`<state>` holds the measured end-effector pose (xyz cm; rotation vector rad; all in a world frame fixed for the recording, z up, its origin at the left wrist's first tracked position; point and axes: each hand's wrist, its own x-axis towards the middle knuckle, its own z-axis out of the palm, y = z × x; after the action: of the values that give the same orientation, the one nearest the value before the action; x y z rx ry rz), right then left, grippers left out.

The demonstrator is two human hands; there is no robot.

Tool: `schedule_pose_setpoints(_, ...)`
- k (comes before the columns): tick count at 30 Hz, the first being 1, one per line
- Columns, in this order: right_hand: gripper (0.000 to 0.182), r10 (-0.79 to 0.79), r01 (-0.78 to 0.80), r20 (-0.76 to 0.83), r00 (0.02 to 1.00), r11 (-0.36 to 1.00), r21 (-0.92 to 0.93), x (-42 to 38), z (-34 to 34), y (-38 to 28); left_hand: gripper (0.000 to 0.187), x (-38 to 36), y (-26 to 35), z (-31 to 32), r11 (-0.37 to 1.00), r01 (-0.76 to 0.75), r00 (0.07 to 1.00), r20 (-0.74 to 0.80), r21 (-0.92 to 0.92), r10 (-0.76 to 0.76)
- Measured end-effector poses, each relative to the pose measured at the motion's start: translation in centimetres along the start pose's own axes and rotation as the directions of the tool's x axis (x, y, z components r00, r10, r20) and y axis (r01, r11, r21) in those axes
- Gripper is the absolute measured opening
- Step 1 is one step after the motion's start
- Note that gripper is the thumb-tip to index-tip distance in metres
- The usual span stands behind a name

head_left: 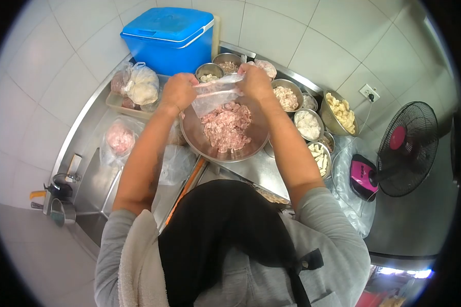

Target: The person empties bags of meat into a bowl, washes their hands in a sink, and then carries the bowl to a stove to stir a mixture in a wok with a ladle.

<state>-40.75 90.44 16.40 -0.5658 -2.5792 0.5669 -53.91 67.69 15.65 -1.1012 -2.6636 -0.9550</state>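
Observation:
Between my two hands a clear plastic bag [210, 104] is stretched over the far part of a wide steel bowl [194, 137]. My left hand [179, 92] pinches one side of the bag, and my right hand [256, 82] grips the other side, higher up. Pink minced meat [226, 128] lies heaped in the bowl below, partly covered by the bag's lower edge. Beyond my hands stand a small steel bowl with pale pieces [209, 78] and another with minced filling [229, 66].
A blue cooler [169, 41] stands against the wall. At left are a tray of bagged food [138, 92], a bagged meat lump [120, 138] and a sink [92, 179]. Several filled bowls [308, 124] line the right side, near a pink-and-black fan [407, 148].

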Motion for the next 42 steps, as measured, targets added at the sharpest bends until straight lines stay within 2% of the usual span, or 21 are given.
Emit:
schedule_pose_setpoints(2, 0.023, 0.002, -0.005, 0.04, 0.999, 0.996, 0.093, -1.3, -3.2, -2.3, 0.02, -0.6, 1.5, -0.7, 0.997, -0.032, 0.999, -0.038, -0.076, 0.029)
schedule_pose_setpoints(3, 0.019, -0.058, 0.069, -0.126, 0.99, 0.994, 0.081, -2.1, -2.7, -2.2, 0.024, -0.9, 2.7, -0.7, 0.982, 0.006, 1.0, -0.007, -0.19, -0.007)
schedule_pose_setpoints(4, 0.019, -0.056, 0.066, -0.123, 0.991, 0.995, 0.081, -1.5, -0.8, -1.2, 0.029, -1.4, 3.1, -0.5, 0.953, 0.048, 0.999, 0.031, -0.3, -0.041)
schedule_pose_setpoints(6, 0.014, 0.049, -0.032, 0.218, 0.975, 0.996, -0.081, -2.2, 6.1, 3.4, 0.039, -4.3, 0.4, 3.8, 0.956, 0.041, 0.993, 0.121, -0.292, -0.005)
schedule_pose_setpoints(7, 0.016, -0.076, 0.077, 0.03, 0.997, 0.997, -0.008, -2.3, 7.8, 5.5, 0.049, -2.4, -0.3, 3.9, 0.96, -0.032, 0.988, 0.138, -0.277, 0.073)
schedule_pose_setpoints(8, 0.017, -0.11, 0.102, 0.036, 0.993, 0.979, 0.174, -2.2, 6.4, 5.2, 0.049, -0.4, -0.9, 2.1, 0.96, -0.065, 0.992, 0.09, -0.273, 0.093)
schedule_pose_setpoints(10, 0.016, 0.062, -0.083, 0.076, 0.995, 0.941, 0.329, -3.3, 5.2, 4.5, 0.064, -4.2, -3.6, 1.1, 0.999, -0.042, 0.958, -0.286, -0.033, 0.031)
schedule_pose_setpoints(11, 0.016, 0.066, -0.087, 0.072, 0.995, 0.938, 0.337, -3.2, 5.1, 4.8, 0.064, -5.4, -4.5, 1.1, 0.999, -0.047, 0.959, -0.282, -0.025, 0.038)
schedule_pose_setpoints(13, 0.014, 0.084, -0.112, 0.086, 0.993, 0.906, 0.408, -3.2, 5.0, 5.3, 0.056, -7.5, -6.6, 2.5, 0.984, 0.145, 0.984, 0.114, -0.104, -0.133)
schedule_pose_setpoints(17, 0.016, 0.123, -0.176, 0.125, 0.984, 0.676, 0.715, -3.1, 7.3, 7.5, 0.039, -7.7, -7.9, 5.3, 0.921, 0.281, 0.95, 0.215, -0.271, -0.226)
schedule_pose_setpoints(20, 0.02, 0.159, -0.213, 0.143, 0.977, 0.646, 0.733, -3.9, 7.4, 7.9, 0.028, -7.7, -5.8, 5.7, 0.965, 0.209, 0.978, 0.02, -0.158, -0.208)
schedule_pose_setpoints(22, 0.02, 0.241, -0.337, 0.239, 0.941, 0.574, 0.747, -4.2, 6.8, 7.6, 0.03, -8.2, -4.8, 5.3, 0.961, -0.154, 0.985, -0.043, 0.231, 0.168)
schedule_pose_setpoints(26, 0.019, 0.27, -0.361, 0.25, 0.93, 0.542, 0.759, -4.6, 6.0, 7.2, 0.034, -9.2, -2.8, 4.8, 0.864, -0.224, 0.947, -0.11, 0.45, 0.303)
schedule_pose_setpoints(28, 0.017, 0.242, -0.388, 0.304, 0.921, 0.546, 0.742, -4.8, 5.7, 7.0, 0.038, -8.2, -2.1, 6.4, 0.897, -0.428, 0.901, -0.129, -0.112, 0.413)
schedule_pose_setpoints(32, 0.019, 0.192, -0.482, 0.442, 0.876, 0.34, 0.808, -5.1, 5.0, 4.8, 0.037, -6.4, 2.5, 8.8, 0.841, -0.483, 0.875, -0.162, -0.243, 0.456)
schedule_pose_setpoints(34, 0.034, 0.122, -0.395, 0.375, 0.919, 0.28, 0.875, -6.0, 4.3, 3.2, 0.035, -4.1, 1.9, 9.9, 0.901, -0.013, 0.967, 0.223, -0.434, 0.122)
schedule_pose_setpoints(35, 0.044, -0.03, -0.163, 0.203, 0.979, 0.485, 0.859, -6.8, 5.4, 3.6, 0.035, -3.3, 1.2, 10.7, 0.899, -0.022, 0.967, 0.22, -0.438, 0.131)
schedule_pose_setpoints(36, 0.044, -0.025, -0.16, 0.197, 0.98, 0.486, 0.859, -6.7, 6.1, 4.1, 0.033, -2.7, 0.0, 11.7, 0.835, 0.063, 0.958, 0.269, -0.547, 0.104)
schedule_pose_setpoints(38, 0.035, 0.008, -0.169, 0.246, 0.969, 0.751, 0.638, -7.3, 7.8, 5.2, 0.031, -2.6, -1.4, 12.3, 0.756, 0.158, 0.938, 0.336, -0.635, 0.086)
schedule_pose_setpoints(40, 0.021, -0.007, -0.159, 0.243, 0.97, 0.737, 0.657, -7.0, 8.0, 5.9, 0.03, -2.5, -1.7, 11.8, 0.783, -0.104, 0.973, 0.1, -0.613, 0.207)
schedule_pose_setpoints(42, 0.009, 0.092, -0.191, 0.191, 0.977, 0.773, 0.605, -6.9, 6.6, 6.3, 0.029, -2.5, -1.5, 9.6, 0.826, -0.08, 0.98, 0.108, -0.559, 0.169)
